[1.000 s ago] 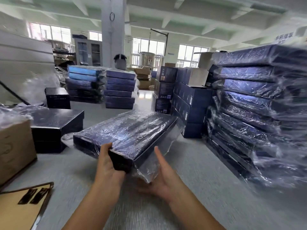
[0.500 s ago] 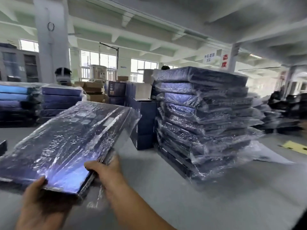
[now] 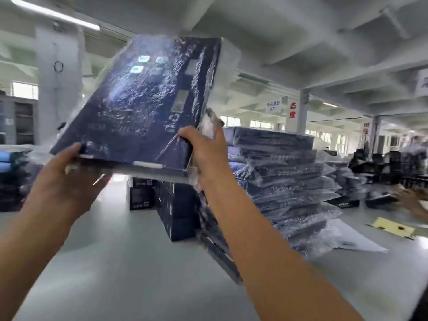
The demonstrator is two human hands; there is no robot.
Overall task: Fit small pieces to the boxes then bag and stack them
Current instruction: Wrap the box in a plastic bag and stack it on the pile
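A flat dark blue box in a clear plastic bag [image 3: 143, 100] is raised high and tilted, its far end up toward the ceiling. My left hand [image 3: 67, 179] grips its near left corner from below, thumb on top. My right hand [image 3: 203, 154] holds the near right corner, fingers curled round the edge and the loose bag end. Just right of the box and lower stands a tall stack of bagged blue boxes [image 3: 282, 184] on the grey table [image 3: 129, 262].
Unbagged dark boxes [image 3: 171, 205] stand behind my right arm. More bagged stacks [image 3: 11, 172] sit at far left. A yellow card [image 3: 391, 227] and another person's hand [image 3: 414, 200] are at the right edge. A white pillar [image 3: 58, 84] rises behind.
The bagged box has gone up from waist height to above the stack's top and tilted steeply. My view has swung right and upward.
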